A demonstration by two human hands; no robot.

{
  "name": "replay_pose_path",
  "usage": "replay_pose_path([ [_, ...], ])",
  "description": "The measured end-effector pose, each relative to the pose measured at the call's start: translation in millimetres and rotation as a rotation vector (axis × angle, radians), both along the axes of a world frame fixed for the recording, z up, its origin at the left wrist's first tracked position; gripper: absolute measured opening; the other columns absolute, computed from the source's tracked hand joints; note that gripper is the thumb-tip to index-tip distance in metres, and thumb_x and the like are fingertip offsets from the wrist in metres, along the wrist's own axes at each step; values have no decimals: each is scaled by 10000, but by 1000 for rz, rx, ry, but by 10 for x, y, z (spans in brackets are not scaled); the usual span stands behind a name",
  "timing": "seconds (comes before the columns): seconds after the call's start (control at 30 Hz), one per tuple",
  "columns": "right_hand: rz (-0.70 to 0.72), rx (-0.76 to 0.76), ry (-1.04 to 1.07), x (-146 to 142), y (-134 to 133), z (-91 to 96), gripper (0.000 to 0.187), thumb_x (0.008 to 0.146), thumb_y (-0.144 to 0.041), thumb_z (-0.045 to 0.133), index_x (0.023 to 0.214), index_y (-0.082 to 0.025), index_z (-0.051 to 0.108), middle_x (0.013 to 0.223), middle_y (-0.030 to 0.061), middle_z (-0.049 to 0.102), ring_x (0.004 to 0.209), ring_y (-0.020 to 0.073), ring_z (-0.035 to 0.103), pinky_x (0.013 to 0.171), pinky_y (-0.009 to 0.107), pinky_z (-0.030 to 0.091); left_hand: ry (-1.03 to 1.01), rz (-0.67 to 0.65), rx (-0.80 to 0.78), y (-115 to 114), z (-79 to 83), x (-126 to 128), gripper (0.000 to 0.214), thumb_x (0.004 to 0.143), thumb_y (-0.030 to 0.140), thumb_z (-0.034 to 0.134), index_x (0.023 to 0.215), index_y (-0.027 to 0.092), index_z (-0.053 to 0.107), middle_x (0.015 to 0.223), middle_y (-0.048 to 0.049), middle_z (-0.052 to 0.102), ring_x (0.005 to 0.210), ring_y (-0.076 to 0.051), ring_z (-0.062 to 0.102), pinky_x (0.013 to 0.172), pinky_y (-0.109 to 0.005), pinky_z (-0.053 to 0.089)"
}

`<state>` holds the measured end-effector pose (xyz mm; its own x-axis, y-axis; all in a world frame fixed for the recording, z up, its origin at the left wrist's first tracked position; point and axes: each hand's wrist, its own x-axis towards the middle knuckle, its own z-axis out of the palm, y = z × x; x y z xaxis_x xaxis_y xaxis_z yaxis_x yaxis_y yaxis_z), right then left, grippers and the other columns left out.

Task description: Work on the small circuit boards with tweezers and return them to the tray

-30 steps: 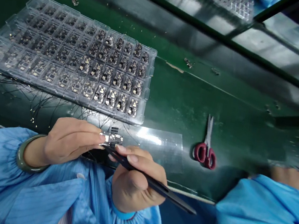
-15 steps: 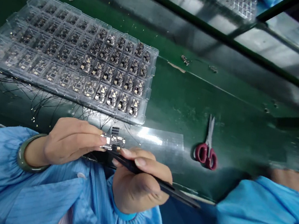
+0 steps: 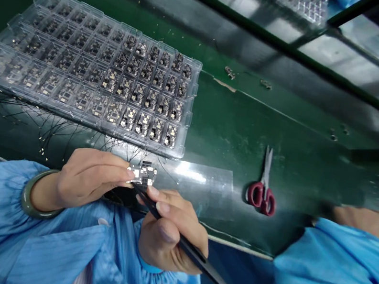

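Observation:
A small circuit board point(image 3: 146, 174) is pinched by its left end between the fingers of my left hand point(image 3: 90, 179), just in front of the tray. Black tweezers point(image 3: 193, 251) lie across my right hand point(image 3: 174, 231), which is closed around them. Their tip meets the lower edge of the board; whether it grips a part there is too small to tell. A clear plastic tray point(image 3: 192, 108) full of similar boards stands beyond my hands. Thin black wires point(image 3: 57, 127) spread out along its near side.
Red-handled scissors point(image 3: 263, 188) lie on the green table point(image 3: 229, 119) to the right. A clear sheet point(image 3: 211, 184) lies near my right hand. Another person's blue sleeve point(image 3: 330, 277) is at the right edge. Small metal parts point(image 3: 229, 72) are scattered along the back, below a green frame bar point(image 3: 265, 33).
The tweezers have swung so their rear end points lower, and my right hand has shifted slightly left and down. The board has tilted a little. The other person's arm has moved slightly left.

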<state>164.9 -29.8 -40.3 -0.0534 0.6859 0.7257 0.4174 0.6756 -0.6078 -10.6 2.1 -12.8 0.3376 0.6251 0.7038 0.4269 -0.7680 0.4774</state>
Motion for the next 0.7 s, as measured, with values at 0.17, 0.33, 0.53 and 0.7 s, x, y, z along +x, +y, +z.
replay_pose_path([
  [0.17, -119, 46, 279, -162, 90, 142, 155, 959, -283, 501, 1014, -211, 627, 810, 28, 695, 576, 154, 660, 467, 294, 513, -14, 37, -8, -5, 29, 5, 31, 903, 125, 601, 907, 151, 619, 761, -32, 744, 702, -102, 719, 664, -161, 603],
  [0.33, -261, 37, 602, -206, 225, 311, 394, 1012, -283, 311, 733, -210, 580, 616, -13, 558, 471, 118, 527, 428, 264, 424, -49, 33, 8, -1, 32, 10, 30, 883, 115, 628, 881, 142, 614, 743, -23, 730, 671, -89, 708, 650, -135, 590],
  [0.53, -150, -488, 601, -147, 112, 262, 208, 982, -280, 431, 951, -233, 631, 865, 10, 684, 509, 85, 494, 444, 229, 378, -89, 171, -22, -32, -18, 22, 79, 868, 104, 640, 923, 154, 614, 817, -25, 717, 703, -96, 700, 666, -160, 591],
  [0.7, 76, -819, 491, -219, 79, 243, 115, 879, -332, 627, 902, -228, 668, 774, -7, 691, 536, 83, 526, 496, 221, 417, -151, 73, -54, -15, -43, 47, 167, 825, 98, 685, 978, 135, 627, 860, -60, 720, 771, -123, 698, 718, -183, 577],
])
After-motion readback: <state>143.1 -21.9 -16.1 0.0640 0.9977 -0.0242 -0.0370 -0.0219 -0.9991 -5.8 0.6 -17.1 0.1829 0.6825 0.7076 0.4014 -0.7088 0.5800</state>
